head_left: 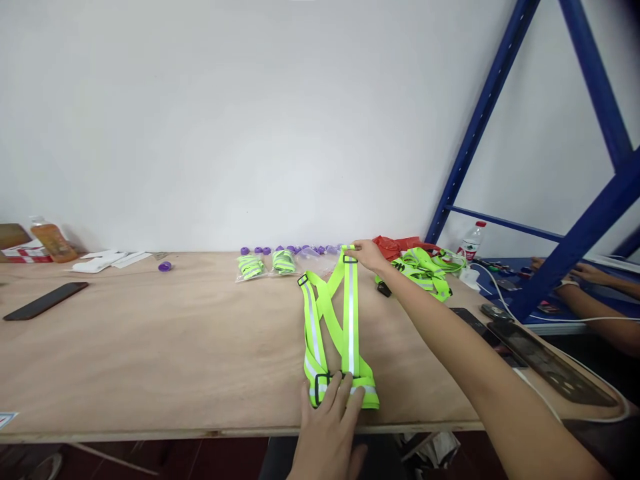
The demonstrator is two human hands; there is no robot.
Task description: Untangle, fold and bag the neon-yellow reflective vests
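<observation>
A neon yellow-green reflective vest (351, 313) made of straps with silver stripes and black buckles lies spread on the wooden table in front of me. My right hand (369, 255) reaches to its far end and pinches the top of the right shoulder strap near a buckle. At the near end, my left hand (330, 423) lies with fingers stretched over the waist belt, beside a large black buckle (321, 388). The left shoulder strap bends at another buckle (303, 280), with no hand on it. Part of the belt is hidden under my left fingers.
Two bagged vests (251, 267) lie behind, near purple caps (259, 251) along the wall. A pile of loose vests (425, 273) and a red bag (397, 247) lie right. Phones (46, 301) rest on both sides. A blue rack (475, 127) rises right, near another person's arms (590, 303).
</observation>
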